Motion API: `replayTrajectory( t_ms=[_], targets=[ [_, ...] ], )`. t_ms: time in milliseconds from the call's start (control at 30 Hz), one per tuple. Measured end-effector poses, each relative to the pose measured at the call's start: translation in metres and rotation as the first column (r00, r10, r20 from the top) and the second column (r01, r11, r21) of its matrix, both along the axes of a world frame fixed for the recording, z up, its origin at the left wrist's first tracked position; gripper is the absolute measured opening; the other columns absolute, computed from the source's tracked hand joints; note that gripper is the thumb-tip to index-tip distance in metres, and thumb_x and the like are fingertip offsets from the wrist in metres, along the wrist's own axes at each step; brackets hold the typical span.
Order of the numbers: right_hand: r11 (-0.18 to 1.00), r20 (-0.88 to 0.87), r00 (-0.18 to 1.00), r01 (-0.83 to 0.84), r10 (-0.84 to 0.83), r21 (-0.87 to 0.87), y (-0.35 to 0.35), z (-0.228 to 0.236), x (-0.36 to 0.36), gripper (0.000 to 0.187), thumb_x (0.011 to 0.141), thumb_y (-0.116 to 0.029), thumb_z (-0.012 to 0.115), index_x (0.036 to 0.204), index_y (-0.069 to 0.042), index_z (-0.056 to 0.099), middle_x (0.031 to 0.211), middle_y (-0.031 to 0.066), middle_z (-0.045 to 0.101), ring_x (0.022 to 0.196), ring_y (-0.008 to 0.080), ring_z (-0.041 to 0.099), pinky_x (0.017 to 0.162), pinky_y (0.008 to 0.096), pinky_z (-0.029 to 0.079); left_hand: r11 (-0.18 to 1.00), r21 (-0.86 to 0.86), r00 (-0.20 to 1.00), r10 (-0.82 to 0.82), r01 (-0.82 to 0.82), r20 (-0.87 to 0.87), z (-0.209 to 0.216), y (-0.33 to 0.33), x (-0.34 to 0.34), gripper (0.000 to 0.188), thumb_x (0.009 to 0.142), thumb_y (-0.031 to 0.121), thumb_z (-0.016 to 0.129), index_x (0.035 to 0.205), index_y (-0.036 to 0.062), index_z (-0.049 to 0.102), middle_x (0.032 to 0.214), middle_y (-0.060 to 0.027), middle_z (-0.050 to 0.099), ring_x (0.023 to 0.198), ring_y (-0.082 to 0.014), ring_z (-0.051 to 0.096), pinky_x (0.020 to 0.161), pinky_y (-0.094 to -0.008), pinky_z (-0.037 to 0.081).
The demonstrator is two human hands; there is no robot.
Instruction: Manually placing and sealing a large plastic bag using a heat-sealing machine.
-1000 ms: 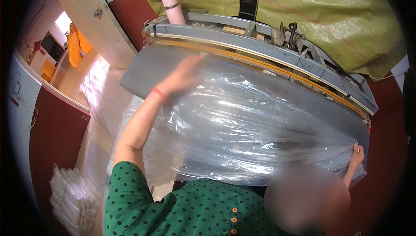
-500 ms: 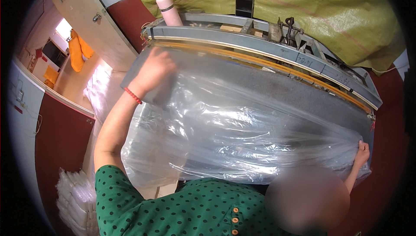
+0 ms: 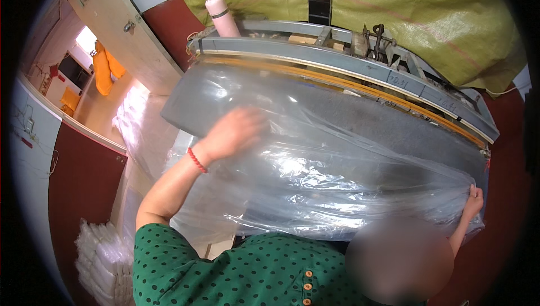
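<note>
A wide sheet of clear plastic film (image 3: 304,174) lies wrinkled and shiny over a grey padded work surface (image 3: 349,106). Over the film's left part is my left hand (image 3: 233,131), with a red bracelet at the wrist; motion smears its fingers, so whether they grip any film cannot be told. At the far right, my right hand (image 3: 476,199) is closed on the edge of the plastic film, and creases fan out from it across the sheet.
Behind the work surface runs a long grey metal frame (image 3: 315,50) with a yellow strip. A pink bottle (image 3: 223,19) and a dark phone (image 3: 319,8) stand by it, before a yellow-green woven sheet (image 3: 394,2). Stacked clear plastic bundles (image 3: 104,258) sit lower left, below an open door (image 3: 121,19).
My left hand has come down from the film's far left corner, nearer to me and rightward. The far left part of the film now lies flatter. My right hand keeps its hold.
</note>
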State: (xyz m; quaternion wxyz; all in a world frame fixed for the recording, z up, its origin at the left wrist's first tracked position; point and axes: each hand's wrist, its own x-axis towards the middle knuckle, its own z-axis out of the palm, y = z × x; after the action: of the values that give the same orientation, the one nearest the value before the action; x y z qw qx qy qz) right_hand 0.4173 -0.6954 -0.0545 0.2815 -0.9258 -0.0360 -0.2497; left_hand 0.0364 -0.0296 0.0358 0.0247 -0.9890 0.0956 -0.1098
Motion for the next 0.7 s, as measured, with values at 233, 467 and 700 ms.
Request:
replayTrajectory(
  t_ms=[233, 467, 700],
  targets=[
    [0.999, -0.045, 0.999, 0.01, -0.012, -0.051, -0.011, -0.004, 0.007, 0.031, 0.082, -0.032, 0.057, 0.078, -0.001, 0.054, 0.065, 0.0113, 0.049, 0.06, 0.019, 0.041, 0.061, 0.0314, 0.039, 0.766, -0.23, 0.8, 0.574, -0.6, -0.176, -0.044, 0.068, -0.036, 0.05, 0.087, 0.033, 0.047, 0.128, 0.0067, 0.038, 0.138, -0.0111, 0.03, 0.129, -0.0319, 0.022, 0.102, -0.046, 0.021],
    [0.998, -0.034, 0.998, 0.049, -0.05, -0.048, -0.006, 0.0, 0.003, 0.033, 0.083, -0.034, 0.056, 0.078, -0.001, 0.054, 0.067, 0.0139, 0.053, 0.06, 0.0238, 0.043, 0.062, 0.0339, 0.04, 0.903, -0.225, 0.896, 0.407, -0.366, 0.176, -0.035, 0.063, -0.015, 0.046, 0.086, 0.027, 0.049, 0.125, 0.0031, 0.041, 0.133, -0.0144, 0.036, 0.128, -0.0312, 0.026, 0.102, -0.0408, 0.023],
    [0.997, -0.024, 0.997, 0.07, -0.07, -0.021, -0.005, 0.003, -0.003, 0.034, 0.082, -0.034, 0.057, 0.078, -0.001, 0.054, 0.065, 0.011, 0.052, 0.06, 0.0186, 0.043, 0.061, 0.0309, 0.04, 0.883, -0.182, 0.898, 0.44, -0.432, 0.0, -0.049, 0.059, 0.022, 0.047, 0.085, 0.031, 0.051, 0.121, 0.002, 0.046, 0.128, -0.0119, 0.043, 0.124, -0.032, 0.031, 0.098, -0.0432, 0.028]
  ],
)
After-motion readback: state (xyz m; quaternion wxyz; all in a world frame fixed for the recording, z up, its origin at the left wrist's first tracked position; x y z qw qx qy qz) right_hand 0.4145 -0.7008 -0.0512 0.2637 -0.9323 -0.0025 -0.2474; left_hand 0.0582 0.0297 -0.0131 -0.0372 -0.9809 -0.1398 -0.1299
